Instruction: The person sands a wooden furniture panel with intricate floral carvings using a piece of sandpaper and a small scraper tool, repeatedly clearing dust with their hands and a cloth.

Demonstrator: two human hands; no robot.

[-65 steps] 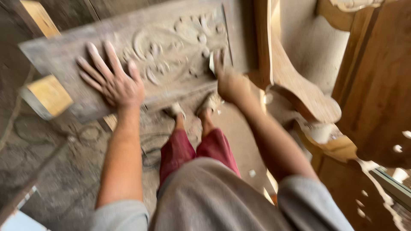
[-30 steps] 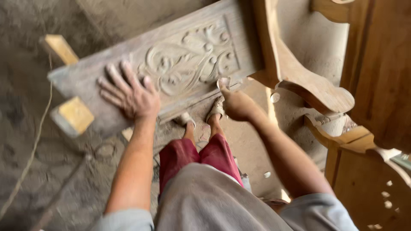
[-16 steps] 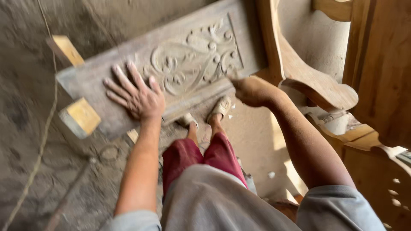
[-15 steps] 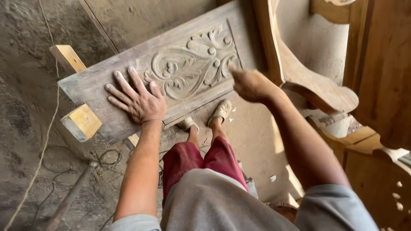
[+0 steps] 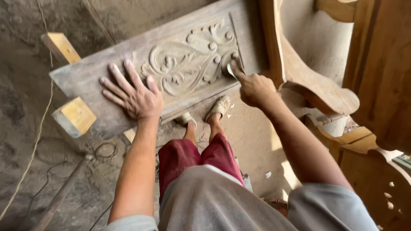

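My left hand [image 5: 136, 96] lies flat on the carved panel [image 5: 171, 72]; right hand [image 5: 253, 87] grips a scraper [image 5: 234, 69] at its right edge — a slip could gouge the carving.

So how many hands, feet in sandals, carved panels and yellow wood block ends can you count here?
Hands: 2, the left hand flat on the board, the right hand holding a small piece of sandpaper
Sandalled feet: 2, one and another
Carved wooden panel: 1
Yellow-ended wood blocks: 2, one and another
Total: 7
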